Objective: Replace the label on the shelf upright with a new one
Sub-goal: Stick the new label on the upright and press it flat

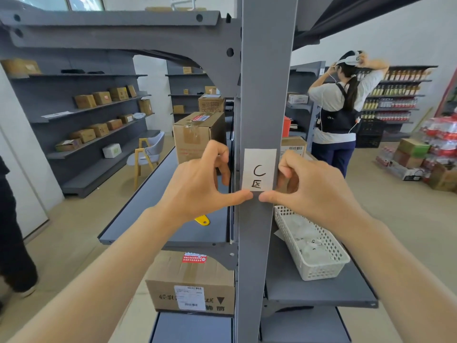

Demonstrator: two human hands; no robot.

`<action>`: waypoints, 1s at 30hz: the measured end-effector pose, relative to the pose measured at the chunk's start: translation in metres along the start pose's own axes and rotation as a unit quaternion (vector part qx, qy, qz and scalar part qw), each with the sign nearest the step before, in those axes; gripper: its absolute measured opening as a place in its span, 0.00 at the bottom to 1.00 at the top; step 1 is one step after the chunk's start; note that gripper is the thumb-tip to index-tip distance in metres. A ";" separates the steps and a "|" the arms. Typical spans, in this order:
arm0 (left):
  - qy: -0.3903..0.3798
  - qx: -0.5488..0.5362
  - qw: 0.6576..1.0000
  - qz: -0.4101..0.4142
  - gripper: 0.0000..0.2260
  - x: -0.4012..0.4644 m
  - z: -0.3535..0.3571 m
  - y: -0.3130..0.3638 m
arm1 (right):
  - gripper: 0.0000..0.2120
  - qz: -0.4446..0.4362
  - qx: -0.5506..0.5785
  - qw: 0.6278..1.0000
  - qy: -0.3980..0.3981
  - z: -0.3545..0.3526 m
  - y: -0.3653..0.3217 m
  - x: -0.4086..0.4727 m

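grey shelf upright (267, 95) running 12 to 6 through the middle, taped cardboard box (195, 134) at 10 behind the left hand (197, 186). on the upright at centre, white label (259, 169) marked "c", held from 9 and 3 by left hand and right hand (314, 184), thumb tips pressed to its bottom edge, fingers curled at its sides. at 4, white basket (319, 271) of pale packets, contents unclear.

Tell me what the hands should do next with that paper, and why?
Probably slide both thumbs up the label to smooth it: it lies on the upright, and the left hand and right hand have thumbs at its bottom edge.
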State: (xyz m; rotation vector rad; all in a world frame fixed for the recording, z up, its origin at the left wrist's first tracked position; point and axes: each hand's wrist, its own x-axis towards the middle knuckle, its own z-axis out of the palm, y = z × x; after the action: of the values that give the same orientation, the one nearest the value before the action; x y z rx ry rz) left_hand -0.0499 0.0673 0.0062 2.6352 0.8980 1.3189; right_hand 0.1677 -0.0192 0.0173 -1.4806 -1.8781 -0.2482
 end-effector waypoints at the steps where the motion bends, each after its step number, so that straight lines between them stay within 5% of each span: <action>1: 0.002 -0.026 1.000 -0.006 0.29 0.003 -0.003 0.003 | 0.29 -0.005 0.008 1.000 0.011 -0.002 -0.002 0.002; 6: 0.061 -0.190 0.976 -0.082 0.20 0.026 -0.009 0.027 | 0.22 0.000 0.134 0.985 0.113 -0.011 -0.010 0.023; 10: 0.043 -0.162 0.982 -0.087 0.21 0.028 -0.012 0.028 | 0.22 -0.004 0.042 0.994 0.101 -0.017 -0.006 0.029; 30: 0.021 -0.146 0.986 -0.075 0.23 -0.015 0.013 0.009 | 0.25 0.017 0.083 0.996 0.020 0.016 0.016 -0.007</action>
State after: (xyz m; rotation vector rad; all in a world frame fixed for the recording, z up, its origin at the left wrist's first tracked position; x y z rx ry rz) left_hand -0.0432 0.0542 -0.0099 2.2824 0.8183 1.3566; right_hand 0.1763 -0.0103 -0.0030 -1.3836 -1.7954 -0.1032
